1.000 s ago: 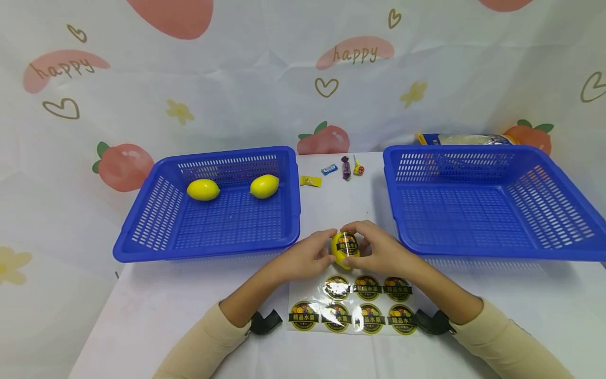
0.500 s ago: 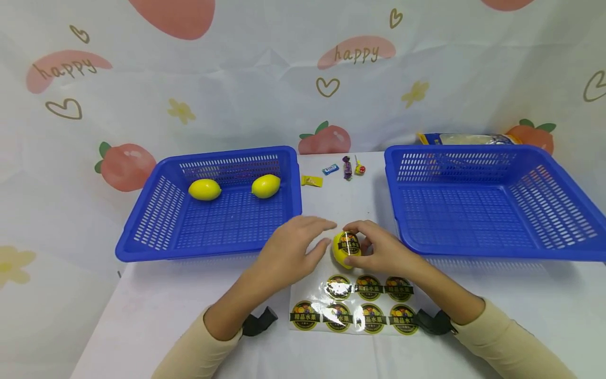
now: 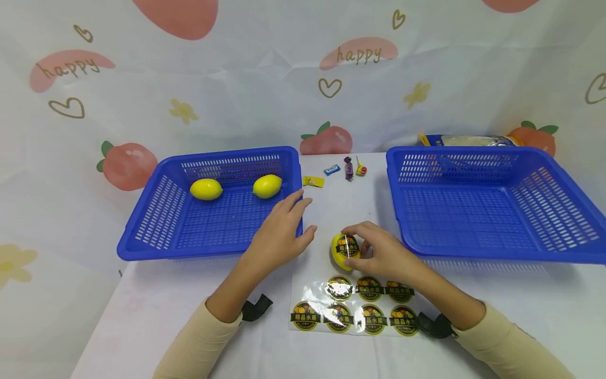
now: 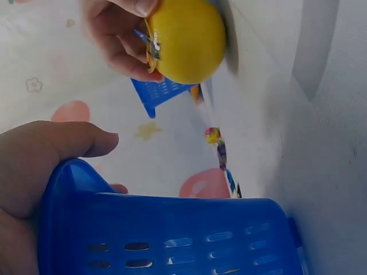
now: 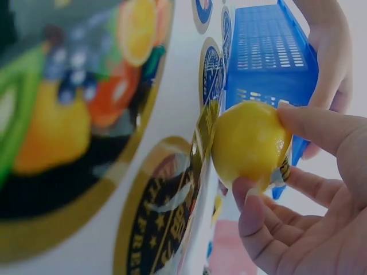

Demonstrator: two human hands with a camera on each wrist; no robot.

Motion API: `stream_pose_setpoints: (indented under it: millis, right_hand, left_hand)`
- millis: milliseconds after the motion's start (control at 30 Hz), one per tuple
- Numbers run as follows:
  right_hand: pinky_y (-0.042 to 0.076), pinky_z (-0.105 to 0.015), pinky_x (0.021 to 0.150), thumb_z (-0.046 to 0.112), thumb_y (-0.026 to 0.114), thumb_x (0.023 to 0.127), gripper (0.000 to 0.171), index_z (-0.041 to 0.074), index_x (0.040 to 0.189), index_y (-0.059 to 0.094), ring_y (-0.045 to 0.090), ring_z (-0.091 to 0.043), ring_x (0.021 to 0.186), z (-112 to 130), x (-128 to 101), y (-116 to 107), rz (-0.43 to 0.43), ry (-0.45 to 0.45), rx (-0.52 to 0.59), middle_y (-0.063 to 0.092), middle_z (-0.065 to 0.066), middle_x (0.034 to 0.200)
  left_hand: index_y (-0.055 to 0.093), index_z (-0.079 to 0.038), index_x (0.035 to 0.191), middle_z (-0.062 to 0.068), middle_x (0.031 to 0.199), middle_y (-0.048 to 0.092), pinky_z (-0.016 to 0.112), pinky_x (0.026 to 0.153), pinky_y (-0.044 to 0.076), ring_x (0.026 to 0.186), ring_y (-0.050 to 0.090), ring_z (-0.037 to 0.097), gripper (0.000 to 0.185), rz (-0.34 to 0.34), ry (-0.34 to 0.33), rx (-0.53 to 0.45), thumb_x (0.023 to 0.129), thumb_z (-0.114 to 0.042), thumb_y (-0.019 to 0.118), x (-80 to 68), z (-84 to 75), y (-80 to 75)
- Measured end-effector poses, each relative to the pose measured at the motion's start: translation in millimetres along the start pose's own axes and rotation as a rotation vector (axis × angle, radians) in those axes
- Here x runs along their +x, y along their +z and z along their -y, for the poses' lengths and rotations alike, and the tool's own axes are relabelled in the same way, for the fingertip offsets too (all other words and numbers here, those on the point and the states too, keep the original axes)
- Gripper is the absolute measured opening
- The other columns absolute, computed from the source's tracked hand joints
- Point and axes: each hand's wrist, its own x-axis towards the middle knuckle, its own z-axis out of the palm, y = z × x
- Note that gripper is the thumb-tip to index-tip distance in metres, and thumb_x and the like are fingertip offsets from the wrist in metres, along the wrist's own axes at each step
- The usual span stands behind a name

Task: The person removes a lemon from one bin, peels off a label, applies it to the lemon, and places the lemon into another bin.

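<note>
Labelled lemon [image 3: 338, 256] in the right hand's [image 3: 382, 251] pinch
Head view: the lemon, glossy yellow with a round black-and-gold label, is near the sticker sheet's [image 3: 309, 288] far stickers; white table [image 3: 341, 208] opens beyond, between two blue baskets' rims [image 3: 182, 255]; the left hand [image 3: 276, 234], fingers spread, holds nothing. Left wrist: its thumb is beside one basket's rim, contact unclear, well apart from the lemon. Right wrist: thumb and fingers touch the lemon's sides.

smooth, faintly shiny lemon [image 5: 250, 142], glossy film-like sticker sheet [image 3: 354, 303], smooth satin-finish plastic on the left basket [image 3: 199, 253] and right basket [image 3: 497, 254], shiny candy wrapper [image 3: 349, 169], matt cloth sleeves [image 3: 196, 342], creased matt cloth-like backdrop [image 3: 246, 100], matt desk [image 3: 270, 352]
</note>
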Motion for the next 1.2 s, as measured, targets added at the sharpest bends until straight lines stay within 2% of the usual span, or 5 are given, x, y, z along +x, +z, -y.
stream_pose_setpoints:
  millis: [267,500,700,967,1200]
  right_hand:
    - [0.051,-0.028,0.064,0.027,0.087,0.079,0.056,0.014,0.128,0.064,0.06,-0.008,0.076,10.5,-2.0,2.0,-0.029,-0.049,-0.1,0.062,0.001,0.117]
    - [0.051,-0.026,0.062,0.027,0.088,0.079,0.057,0.012,0.128,0.063,0.06,-0.009,0.074,20.4,-5.1,-3.6,-0.047,-0.071,-0.13,0.062,0.0,0.118]
    - [0.048,-0.025,0.055,0.028,0.087,0.08,0.056,0.014,0.129,0.063,0.058,-0.012,0.076,32.6,-8.1,-14.2,-0.04,-0.103,-0.139,0.061,0.004,0.119]
    - [0.049,-0.024,0.056,0.029,0.085,0.082,0.053,0.018,0.129,0.062,0.057,-0.009,0.076,53.5,-12.7,-42.4,0.004,-0.151,-0.143,0.061,0.007,0.117]
    - [0.051,-0.026,0.059,0.029,0.086,0.081,0.055,0.017,0.129,0.063,0.058,-0.008,0.073,62.8,-9.7,-78.2,0.028,-0.122,-0.177,0.063,0.005,0.11]
  left_hand:
    - [0.049,0.0,0.145,0.016,0.158,0.034,0.047,0.115,0.031,0.142,0.036,0.034,0.059,0.044,-0.025,0.028,0.096,-0.027,0.065,-0.1,-3.1,-1.4]
    - [0.048,-0.001,0.146,0.015,0.159,0.034,0.045,0.115,0.03,0.143,0.035,0.033,0.059,0.05,-0.027,0.032,0.097,-0.028,0.065,0.5,-3.0,-0.5]
    - [0.048,-0.001,0.146,0.014,0.159,0.033,0.045,0.115,0.03,0.143,0.034,0.033,0.059,0.052,-0.032,0.029,0.096,-0.028,0.065,0.8,-2.9,-0.4]
    - [0.048,-0.001,0.146,0.014,0.159,0.033,0.046,0.115,0.03,0.144,0.034,0.033,0.06,0.053,-0.033,0.033,0.096,-0.028,0.066,1.1,-3.8,-0.9]
    - [0.049,-0.001,0.146,0.014,0.159,0.033,0.045,0.115,0.03,0.143,0.035,0.033,0.059,0.052,-0.038,0.036,0.096,-0.028,0.065,0.9,-3.8,-0.1]
